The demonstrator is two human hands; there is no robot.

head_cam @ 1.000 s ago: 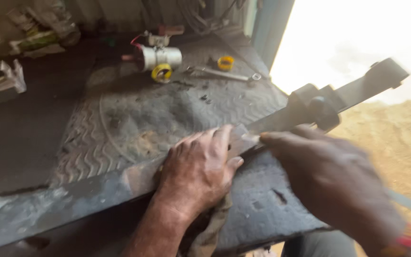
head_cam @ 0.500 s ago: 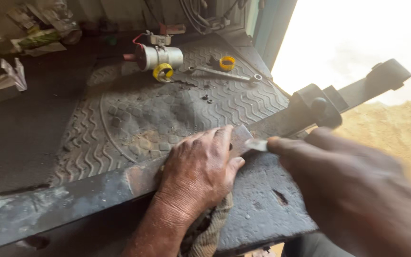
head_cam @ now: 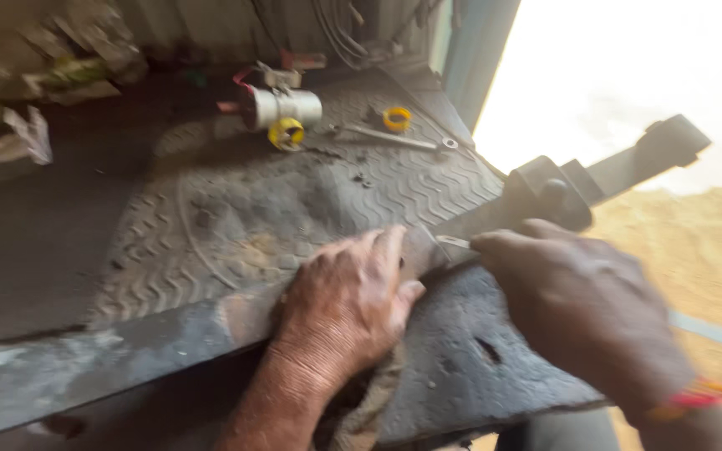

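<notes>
Nearest, bottom centre: a bit of dirty cloth (head_cam: 369,409) bunched under the wrist of the left hand (head_cam: 346,305), hanging off the near edge of the rubber floor mat (head_cam: 236,200). Left hand lies palm down on a long flat steel bar (head_cam: 119,355), fingers spread & pressed flat on it, thumb out to the right; not wrapped round anything, just bearing down. The bar runs diagonally from near left to far right across the mat's edge, grimy, w/ pale patches near its left end.

Right hand (head_cam: 582,313) comes in from the right, just beside the left, blurred. Fingers curled, index tip & thumb pinched on a small pale strip (head_cam: 453,241), thin & light-coloured; can't tell what kind of thing it is. The strip's free end touches the bar's top face right at the left hand's fingertips. A red-orange band (head_cam: 699,399) sits on the right wrist.

Further right along the bar: a dark clamp block (head_cam: 545,196) w/ a round bolt head, then the bar's end sticking out past the doorway over sandy ground (head_cam: 704,242).

Far side of the mat: a white cylinder part (head_cam: 286,106) w/ red wire, a yellow tape roll (head_cam: 285,132) just near it, a spanner (head_cam: 394,137) lying flat to the right, a small yellow cap (head_cam: 396,118) behind that. Far left: crumpled paper & rubbish (head_cam: 31,134), blurred.
</notes>
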